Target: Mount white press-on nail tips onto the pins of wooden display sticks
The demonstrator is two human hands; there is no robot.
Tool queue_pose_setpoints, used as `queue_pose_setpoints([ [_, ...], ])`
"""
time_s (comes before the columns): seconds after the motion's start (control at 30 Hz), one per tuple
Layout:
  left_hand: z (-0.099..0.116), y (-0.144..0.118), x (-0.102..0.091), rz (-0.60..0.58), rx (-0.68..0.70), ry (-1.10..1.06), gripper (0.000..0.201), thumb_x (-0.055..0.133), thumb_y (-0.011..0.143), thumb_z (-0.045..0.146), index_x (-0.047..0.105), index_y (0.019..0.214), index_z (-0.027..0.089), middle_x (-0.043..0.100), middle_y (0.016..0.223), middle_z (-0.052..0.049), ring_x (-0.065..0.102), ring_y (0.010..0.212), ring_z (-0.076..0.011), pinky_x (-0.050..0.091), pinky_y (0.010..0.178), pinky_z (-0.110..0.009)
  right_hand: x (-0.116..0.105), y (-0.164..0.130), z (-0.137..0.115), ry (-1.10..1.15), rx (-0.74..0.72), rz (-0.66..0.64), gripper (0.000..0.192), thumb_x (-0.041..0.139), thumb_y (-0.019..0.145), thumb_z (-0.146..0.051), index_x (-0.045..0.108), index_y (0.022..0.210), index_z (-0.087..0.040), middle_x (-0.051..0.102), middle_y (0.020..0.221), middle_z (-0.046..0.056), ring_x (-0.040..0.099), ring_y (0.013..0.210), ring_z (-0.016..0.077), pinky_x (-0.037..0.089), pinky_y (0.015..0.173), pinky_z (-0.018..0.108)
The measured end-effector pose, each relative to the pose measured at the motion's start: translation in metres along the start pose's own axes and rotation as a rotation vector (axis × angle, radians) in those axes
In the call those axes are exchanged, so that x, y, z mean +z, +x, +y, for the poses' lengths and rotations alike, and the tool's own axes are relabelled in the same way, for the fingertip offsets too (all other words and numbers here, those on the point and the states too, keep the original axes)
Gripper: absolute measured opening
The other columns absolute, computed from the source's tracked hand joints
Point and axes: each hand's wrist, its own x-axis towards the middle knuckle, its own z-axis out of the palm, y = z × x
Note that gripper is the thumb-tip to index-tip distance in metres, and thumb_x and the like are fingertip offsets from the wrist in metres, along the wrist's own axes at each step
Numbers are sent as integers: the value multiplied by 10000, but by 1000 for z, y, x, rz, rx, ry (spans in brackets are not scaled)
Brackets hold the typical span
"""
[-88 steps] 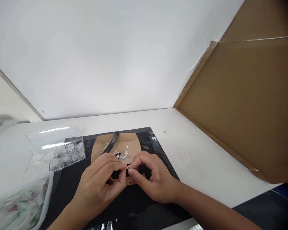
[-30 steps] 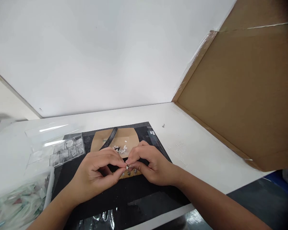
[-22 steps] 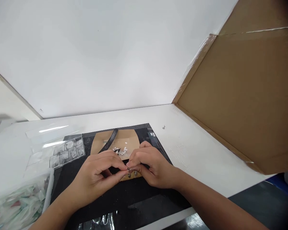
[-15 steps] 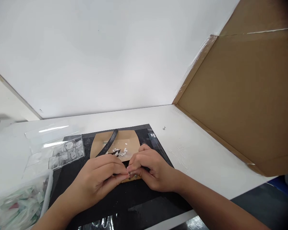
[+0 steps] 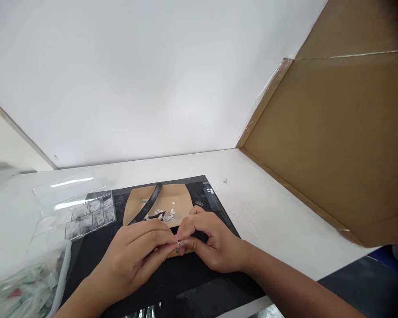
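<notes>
My left hand (image 5: 142, 251) and my right hand (image 5: 212, 240) meet low over a black mat (image 5: 142, 291). Thumb and fingers of both are pinched around one tiny shiny piece (image 5: 178, 242), mostly covered by the fingertips and too small to name. Below the fingertips, part of a yellowish-brown edge (image 5: 185, 255) shows; the hands hide the rest. Just beyond them lies a brown paper tray (image 5: 175, 190) with small white pieces (image 5: 170, 215) and dark scraps. A curved black strip like a nail file (image 5: 149, 204) rests across its left side.
A clear divided box (image 5: 91, 216), lid raised, holds small bags at left. Nearer stands a white bin (image 5: 64, 269) of plastic packets. Clear strips (image 5: 248, 218) and a small metallic bit (image 5: 225, 180) lie on the white table at right. A cardboard panel (image 5: 328, 145) rises beyond.
The view has shifted slightly, so the scene sits a little lower. Both hands stay pinched together at the same place, with only small finger shifts.
</notes>
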Motion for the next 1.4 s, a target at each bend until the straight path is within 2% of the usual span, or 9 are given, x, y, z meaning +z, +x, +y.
queue_pose_setpoints([
  [0.13,-3,-1,3,19,-69,13,191,662,1001,70,672,1143,197,721,997,-60,721,922,-153,615,782,-241,1,0,3,-93,-7,63,47,669,1033,-189,678,1034,-235,811,892,-21,746,817,143,469,895,349],
  [0.27,-1,1,9,78,-164,-54,180,641,1010,99,683,1147,208,692,975,-46,668,707,-88,568,594,-175,3,-1,7,-219,-59,138,43,682,1031,-200,688,1049,-238,804,914,-9,745,809,148,437,833,350],
  [0.4,1,2,12,90,-255,-132,179,649,1006,123,680,1153,221,683,936,-17,652,621,-66,549,535,-158,3,1,9,-283,-107,180,21,674,1041,-217,681,1038,-237,794,879,-15,742,777,141,405,796,349],
  [0.5,2,2,12,108,-288,-159,191,662,998,134,676,1166,223,683,933,-10,658,610,-64,545,514,-149,3,2,9,-290,-121,191,29,684,1035,-215,668,1027,-237,804,897,-16,750,782,140,393,796,348],
  [0.67,2,3,12,117,-250,-152,166,690,976,137,713,1122,214,693,971,-35,647,610,-64,552,492,-140,3,1,7,-334,-159,227,60,705,1021,-206,662,1018,-248,805,884,-17,759,788,149,383,789,348],
  [0.87,3,3,15,158,-239,-129,157,719,958,129,724,1091,212,694,998,-48,639,616,-64,565,506,-148,3,1,8,-434,-185,212,92,704,1010,-167,645,1000,-237,803,887,-25,749,776,139,349,777,360],
  [1.03,5,4,17,179,-228,-88,161,698,969,116,732,1093,213,693,944,-35,637,633,-75,565,524,-156,3,1,8,-480,-189,203,78,692,1023,-191,641,985,-237,797,871,-19,727,738,138,345,758,364],
  [1.23,5,2,18,188,-279,-99,155,678,981,135,732,1105,211,680,908,-26,639,622,-83,561,521,-174,5,0,7,-397,-142,225,78,706,1017,-222,636,989,-240,795,883,-21,726,745,138,383,780,360],
  [1.4,6,2,18,177,-293,-117,153,675,982,137,738,1095,218,668,905,-23,631,624,-78,557,525,-171,5,0,7,-292,-112,193,90,723,1000,-218,645,1034,-246,796,898,-15,730,754,145,408,780,361],
])
